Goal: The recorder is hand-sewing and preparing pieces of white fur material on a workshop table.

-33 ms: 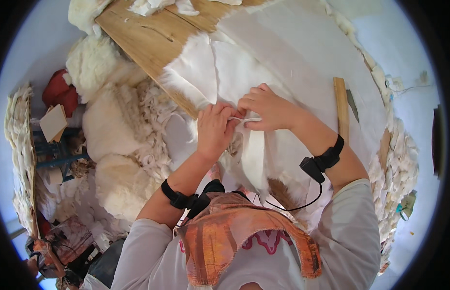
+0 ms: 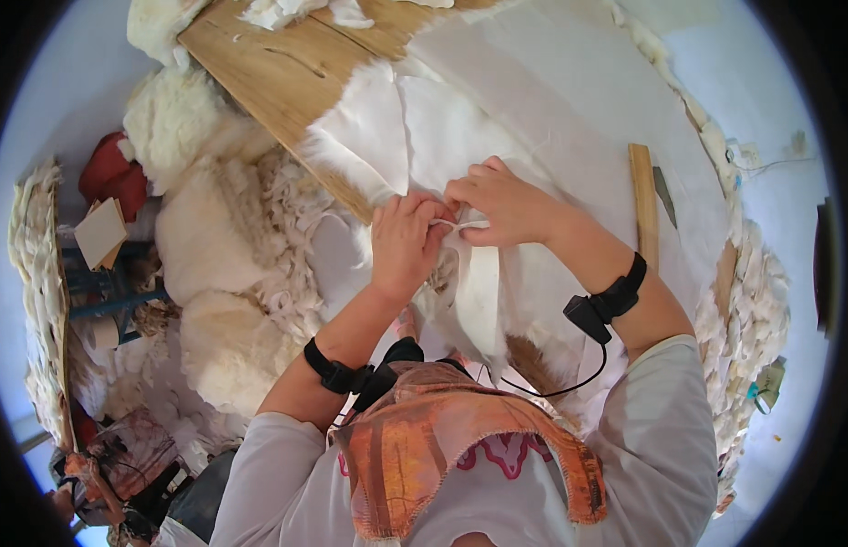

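Note:
Side by side at the near edge of the table, my left hand (image 2: 404, 244) and my right hand (image 2: 506, 210) are both closed on a white sheepskin (image 2: 480, 292), pinching a thin fold of its edge between thumbs and fingers. From the pinched edge, part of the skin hangs down toward my lap. Whether a small tool is hidden between the fingers cannot be made out. Just beyond my hands lies a white fur-edged piece (image 2: 364, 132), leather side up, with a seam or cut line along it.
A wooden table (image 2: 273, 68) carries a large pale sheet (image 2: 570, 100). A wooden strip (image 2: 642, 201) and a dark pointed blade-like piece (image 2: 664, 196) lie at right. Fleece heaps (image 2: 214, 237) fill the left side, near a blue stool (image 2: 118, 301). More fleece (image 2: 752, 319) is stacked at right.

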